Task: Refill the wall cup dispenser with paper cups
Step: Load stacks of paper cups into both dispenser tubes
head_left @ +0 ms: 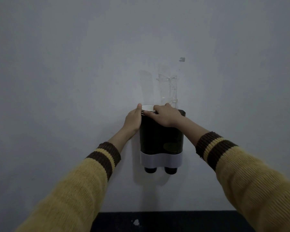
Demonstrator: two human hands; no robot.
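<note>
Flat left hand (133, 119) braced the dispenser's (157, 139) side; right hand (166, 116) gripped paper cups (147, 108) at its top, likely seating them.

The pale wall (74, 64) carries a dark cup dispenser (161, 139), fixed just below the fingers (159, 108). Clear plastic (169, 87) rises against the wall just above those fingers. Well beneath them runs a dark ledge (191, 221) bearing a white scrap (136, 222).

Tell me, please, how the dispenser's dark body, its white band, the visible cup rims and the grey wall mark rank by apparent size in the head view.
1. dark body
2. white band
3. cup rims, only partly showing
4. wall mark
All sit at the wall, so nearness barely matters.
</note>
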